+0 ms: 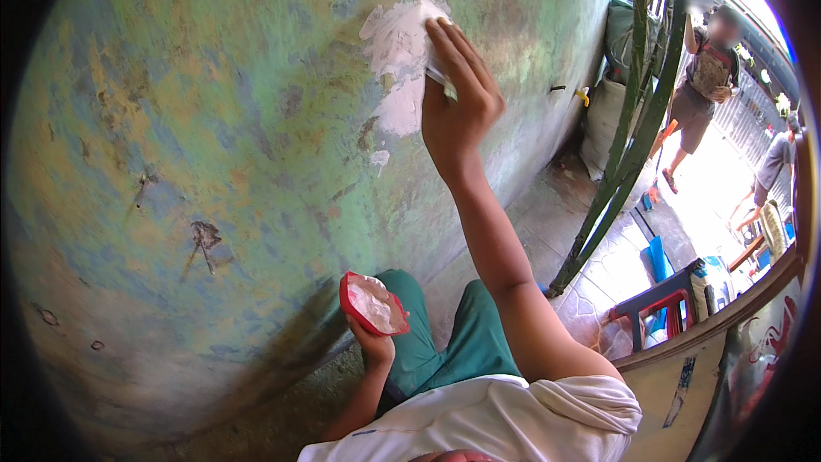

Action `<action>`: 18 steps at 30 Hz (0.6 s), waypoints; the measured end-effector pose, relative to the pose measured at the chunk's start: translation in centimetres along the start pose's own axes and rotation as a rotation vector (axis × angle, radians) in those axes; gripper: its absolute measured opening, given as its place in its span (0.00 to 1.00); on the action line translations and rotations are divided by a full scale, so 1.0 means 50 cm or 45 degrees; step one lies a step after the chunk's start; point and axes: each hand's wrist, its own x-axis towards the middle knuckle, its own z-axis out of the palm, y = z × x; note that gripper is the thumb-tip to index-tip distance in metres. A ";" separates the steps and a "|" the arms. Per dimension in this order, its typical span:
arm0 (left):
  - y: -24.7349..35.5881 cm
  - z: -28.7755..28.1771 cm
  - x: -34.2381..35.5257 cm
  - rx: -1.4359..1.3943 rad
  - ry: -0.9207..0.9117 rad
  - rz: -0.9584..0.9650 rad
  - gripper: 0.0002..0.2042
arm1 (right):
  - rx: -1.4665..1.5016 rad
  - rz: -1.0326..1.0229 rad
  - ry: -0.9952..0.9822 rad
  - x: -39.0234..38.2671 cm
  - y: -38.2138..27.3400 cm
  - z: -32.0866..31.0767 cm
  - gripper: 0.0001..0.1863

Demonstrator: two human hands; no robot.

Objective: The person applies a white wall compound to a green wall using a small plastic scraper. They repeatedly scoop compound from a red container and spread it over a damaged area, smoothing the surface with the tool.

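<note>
My right hand is raised against the worn green wall, fingers pressed over a flat, whitish spreader that they mostly hide. Beneath its edge spreads a rough patch of white putty, with a paler lobe below. Down by my knees, my left hand grips a small red bowl from below. White putty lies inside the bowl and coats its inner side.
Dark green poles lean at the right, beside stuffed sacks. A yellow tap juts from the wall. Past a dark red plastic chair, a person stands outside; another person is farther right.
</note>
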 end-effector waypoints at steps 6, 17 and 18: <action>-0.007 0.000 0.009 -0.147 0.057 -0.029 0.33 | 0.139 -0.143 -0.369 -0.092 -0.053 -0.008 0.23; -0.009 -0.018 0.008 -0.012 -0.033 -0.103 0.35 | 0.029 0.002 -0.366 -0.113 -0.032 0.035 0.24; -0.009 -0.017 0.011 0.005 -0.066 -0.082 0.35 | 0.096 -0.042 -0.436 -0.132 -0.054 0.016 0.25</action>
